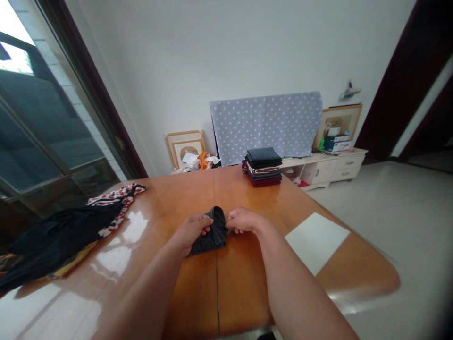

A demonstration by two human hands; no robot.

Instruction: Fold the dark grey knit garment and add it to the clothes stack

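Observation:
A dark grey folded garment (212,240) lies on the wooden table in front of me, one end curled up into a loop at the top. My left hand (195,231) is closed on its left side, thumb over the cloth. At the right edge, my right hand (244,221) pinches the same garment with bent fingers. The kind of garment cannot be made out in its folded state. Beyond my hands, a neat stack of folded clothes (264,167) stands near the table's far edge.
Loose clothes (67,231) lie heaped on the table's left side. A white sheet (316,242) rests on the right. Behind the table are a cabinet (336,167), a dotted blue cloth (265,125) and picture frames (185,144).

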